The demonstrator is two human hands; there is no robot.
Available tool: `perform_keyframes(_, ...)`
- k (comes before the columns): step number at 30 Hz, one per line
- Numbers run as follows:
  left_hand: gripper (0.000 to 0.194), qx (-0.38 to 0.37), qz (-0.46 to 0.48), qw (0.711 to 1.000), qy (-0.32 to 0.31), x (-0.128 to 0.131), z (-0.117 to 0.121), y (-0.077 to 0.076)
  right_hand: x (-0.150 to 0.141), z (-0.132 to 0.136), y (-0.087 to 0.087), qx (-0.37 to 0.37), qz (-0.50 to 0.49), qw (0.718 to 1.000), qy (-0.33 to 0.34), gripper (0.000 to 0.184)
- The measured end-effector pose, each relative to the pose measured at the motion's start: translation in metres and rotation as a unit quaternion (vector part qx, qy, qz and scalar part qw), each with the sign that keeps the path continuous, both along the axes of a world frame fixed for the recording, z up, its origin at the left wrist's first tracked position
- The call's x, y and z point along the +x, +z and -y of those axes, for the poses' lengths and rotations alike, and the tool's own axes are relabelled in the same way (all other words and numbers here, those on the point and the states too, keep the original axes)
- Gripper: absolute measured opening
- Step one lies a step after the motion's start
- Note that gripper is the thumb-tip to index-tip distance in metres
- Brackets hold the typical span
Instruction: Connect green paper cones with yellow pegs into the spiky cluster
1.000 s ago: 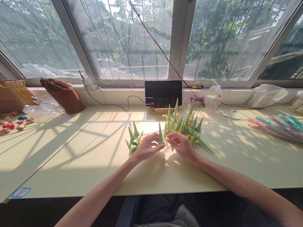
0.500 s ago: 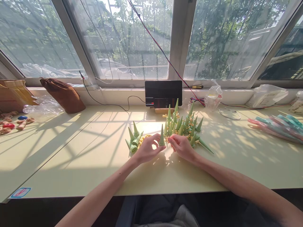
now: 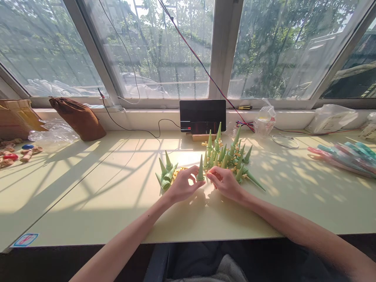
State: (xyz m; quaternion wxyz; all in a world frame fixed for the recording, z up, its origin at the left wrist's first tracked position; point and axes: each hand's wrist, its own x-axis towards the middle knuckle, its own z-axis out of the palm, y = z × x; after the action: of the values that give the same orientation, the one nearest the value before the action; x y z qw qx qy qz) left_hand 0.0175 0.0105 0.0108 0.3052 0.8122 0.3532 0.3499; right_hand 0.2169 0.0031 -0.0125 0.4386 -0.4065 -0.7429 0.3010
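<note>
My left hand (image 3: 184, 185) pinches a green cone (image 3: 200, 171) by its base, point up, just above the table. Close on its right, my right hand (image 3: 225, 181) is closed with thumb and forefinger pressed together near the cone's side. Whatever those fingertips hold is too small and too hidden to name. Left of my left hand lie several loose green cones (image 3: 168, 161) and a pile of small yellow pegs (image 3: 176, 172), partly covered by the hand. Behind my right hand stands a cluster of green cones (image 3: 232, 150) with yellow pegs sticking out of their sides.
A black tablet (image 3: 202, 111) leans at the window on a small stand. At the left are a brown drawstring bag (image 3: 79, 119) and wooden toys (image 3: 26, 154). Plastic-wrapped pink and teal items (image 3: 346, 156) lie at the right. Cables run along the table's back.
My right hand has shifted slightly left, its fingertips closer to the cone. The cone in my left hand has barely moved.
</note>
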Motion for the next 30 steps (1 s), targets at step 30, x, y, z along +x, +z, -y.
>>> perform_keyframes(30, 0.014, -0.004, -0.004, 1.000, -0.004, -0.0006, 0.0008, 0.0021, 0.0008, 0.0005, 0.0012, -0.002, -0.005, 1.000, 0.003, 0.031)
